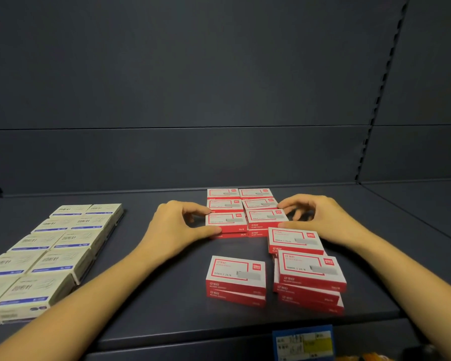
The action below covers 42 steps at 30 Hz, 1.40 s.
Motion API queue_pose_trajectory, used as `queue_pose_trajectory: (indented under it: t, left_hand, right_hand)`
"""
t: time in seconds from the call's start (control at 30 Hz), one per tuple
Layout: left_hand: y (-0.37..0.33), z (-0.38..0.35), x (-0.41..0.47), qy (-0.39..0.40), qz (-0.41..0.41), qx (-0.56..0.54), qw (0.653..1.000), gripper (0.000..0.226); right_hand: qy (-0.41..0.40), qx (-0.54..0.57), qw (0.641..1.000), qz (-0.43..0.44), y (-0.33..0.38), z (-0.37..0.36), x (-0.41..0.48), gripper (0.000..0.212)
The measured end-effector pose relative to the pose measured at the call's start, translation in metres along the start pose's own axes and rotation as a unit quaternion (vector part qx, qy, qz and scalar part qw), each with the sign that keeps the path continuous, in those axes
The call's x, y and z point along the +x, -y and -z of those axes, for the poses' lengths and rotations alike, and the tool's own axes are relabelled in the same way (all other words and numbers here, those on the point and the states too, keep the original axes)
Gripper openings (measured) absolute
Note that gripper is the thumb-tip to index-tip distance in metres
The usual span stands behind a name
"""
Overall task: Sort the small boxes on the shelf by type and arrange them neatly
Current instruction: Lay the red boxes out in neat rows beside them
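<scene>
Red-and-white staple boxes stand in two columns at the back middle of the dark shelf [167, 295]. My left hand [177, 227] pinches the front left stack [225, 222] between thumb and fingers. On the other side, my right hand [320, 217] grips the front right stack [267, 218] the same way. Nearer to me stand three looser red stacks: one at the front middle [236, 277], one at the front right [310, 274], and one behind it [294, 241]. Cream boxes with blue stripes [60, 246] lie in two neat columns on the left.
The shelf's back panel [219, 100] rises right behind the red rows. A slotted upright [380, 100] runs up on the right. A blue and yellow price tag [303, 343] hangs on the shelf's front edge.
</scene>
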<state>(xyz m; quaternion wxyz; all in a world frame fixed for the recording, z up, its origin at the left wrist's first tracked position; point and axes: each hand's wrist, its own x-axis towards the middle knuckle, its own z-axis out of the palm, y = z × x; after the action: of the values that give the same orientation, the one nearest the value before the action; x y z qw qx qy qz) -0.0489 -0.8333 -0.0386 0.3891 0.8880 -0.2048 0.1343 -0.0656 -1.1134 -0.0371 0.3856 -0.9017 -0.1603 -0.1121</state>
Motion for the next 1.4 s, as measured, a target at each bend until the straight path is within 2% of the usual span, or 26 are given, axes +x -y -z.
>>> queue_pose_trajectory:
  t: [0.13, 0.2, 0.27, 0.33, 0.37, 0.43, 0.7, 0.9, 1.0, 1.17, 1.27, 1.4]
  left_hand:
    - [-0.011, 0.008, -0.007, -0.043, -0.034, -0.014, 0.998, 0.031]
    - [-0.016, 0.017, -0.01, -0.021, -0.043, -0.08, 0.996, 0.032]
    - [-0.021, 0.028, -0.018, 0.065, -0.06, -0.123, 0.988, 0.038]
    - [-0.023, 0.036, -0.028, 0.176, -0.087, -0.078, 0.977, 0.041]
    - [-0.023, 0.037, -0.034, 0.212, -0.096, -0.051, 0.971, 0.044]
    - [-0.023, 0.035, -0.041, 0.236, -0.097, -0.032, 0.966, 0.047]
    - [-0.022, 0.026, -0.05, 0.215, -0.089, -0.062, 0.971, 0.032]
    - [-0.025, 0.033, -0.043, 0.145, -0.101, -0.046, 0.983, 0.04]
    - [-0.026, 0.033, -0.032, 0.113, -0.087, -0.034, 0.989, 0.044]
    - [-0.019, 0.019, -0.02, 0.094, -0.066, 0.017, 0.993, 0.036]
    - [-0.013, 0.012, -0.02, 0.097, -0.064, 0.028, 0.993, 0.037]
    - [-0.007, 0.008, -0.024, 0.069, -0.061, 0.034, 0.995, 0.035]
  right_hand:
    - [-0.054, 0.021, 0.998, 0.015, 0.006, 0.008, -0.007, 0.022]
    - [-0.052, 0.043, 0.997, 0.036, 0.013, 0.016, -0.015, 0.021]
    - [-0.016, 0.047, 0.997, 0.053, 0.019, 0.025, -0.025, 0.023]
    - [0.036, 0.037, 0.997, 0.055, 0.021, 0.033, -0.035, 0.027]
    - [0.064, 0.033, 0.996, 0.051, 0.022, 0.037, -0.039, 0.029]
    - [0.103, 0.03, 0.994, 0.035, 0.022, 0.041, -0.044, 0.033]
    - [0.136, -0.023, 0.99, 0.022, 0.027, 0.045, -0.045, 0.041]
    - [0.159, -0.03, 0.987, 0.014, 0.029, 0.046, -0.04, 0.042]
    - [0.129, -0.015, 0.991, 0.037, 0.029, 0.043, -0.037, 0.038]
    - [0.007, -0.017, 0.997, 0.077, 0.025, 0.042, -0.024, 0.039]
    - [-0.003, -0.06, 0.993, 0.103, 0.02, 0.038, -0.018, 0.031]
    - [0.015, -0.048, 0.994, 0.101, 0.01, 0.034, -0.019, 0.032]
